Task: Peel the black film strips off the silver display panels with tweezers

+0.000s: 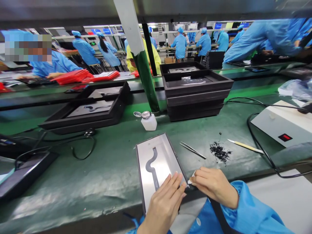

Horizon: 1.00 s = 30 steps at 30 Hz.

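Honestly, looks midway to me: the panel [165, 157] lies on the green bench [109, 169], left hand [162, 204] flat on it with loose fingers, right hand [213, 185] pinching a white wad [189, 182] at its edge, remaining edge work unclear.

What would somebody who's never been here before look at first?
Probably the shiny flat panel with a curvy dark strip on it, at the front of the green bench, under the left hand. Next, perhaps the messy pile of black scraps to its right, between the tweezers and the yellow-handled knife.
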Motion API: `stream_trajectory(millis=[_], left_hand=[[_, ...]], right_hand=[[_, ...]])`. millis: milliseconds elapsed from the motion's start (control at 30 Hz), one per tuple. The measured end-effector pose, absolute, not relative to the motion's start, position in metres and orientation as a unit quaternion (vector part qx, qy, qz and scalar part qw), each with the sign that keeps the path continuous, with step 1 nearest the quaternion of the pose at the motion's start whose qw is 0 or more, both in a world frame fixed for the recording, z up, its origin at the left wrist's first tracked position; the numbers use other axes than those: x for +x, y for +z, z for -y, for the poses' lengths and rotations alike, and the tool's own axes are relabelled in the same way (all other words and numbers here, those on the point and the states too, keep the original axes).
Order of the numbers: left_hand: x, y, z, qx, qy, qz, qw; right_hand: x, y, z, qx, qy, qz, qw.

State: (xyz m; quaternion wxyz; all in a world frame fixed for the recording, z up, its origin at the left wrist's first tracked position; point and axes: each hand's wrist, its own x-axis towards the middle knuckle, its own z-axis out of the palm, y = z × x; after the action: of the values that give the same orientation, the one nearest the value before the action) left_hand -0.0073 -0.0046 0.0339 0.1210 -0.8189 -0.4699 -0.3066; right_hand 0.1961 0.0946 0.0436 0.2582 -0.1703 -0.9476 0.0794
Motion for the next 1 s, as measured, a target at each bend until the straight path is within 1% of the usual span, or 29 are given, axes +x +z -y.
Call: stream_trajectory(millis=[100, 233, 633, 1000], left_hand=[[-0.0079, 0.0329, 0.0040, -0.817, -0.314, 0.466, 0.125], [-0.0081, 0.0312, 0.0038, -0.817, -0.312, 0.468, 0.122], [-0.0090, 0.0320, 0.0050, -0.818, -0.318, 0.464, 0.121], [-0.0087, 0.0296, 0.0035, -0.818, -0.324, 0.461, 0.120]], right_hand=[[0.1958, 0.0443, -0.0951, -0.184, 0.071, 0.942, 0.270], [0.1962, 0.0444, -0.0961, -0.167, 0.061, 0.952, 0.251], [0.1964, 0.0415, -0.0967, -0.181, 0.073, 0.946, 0.258], [0.1968, 0.0441, -0.0953, -0.168, 0.066, 0.954, 0.238]])
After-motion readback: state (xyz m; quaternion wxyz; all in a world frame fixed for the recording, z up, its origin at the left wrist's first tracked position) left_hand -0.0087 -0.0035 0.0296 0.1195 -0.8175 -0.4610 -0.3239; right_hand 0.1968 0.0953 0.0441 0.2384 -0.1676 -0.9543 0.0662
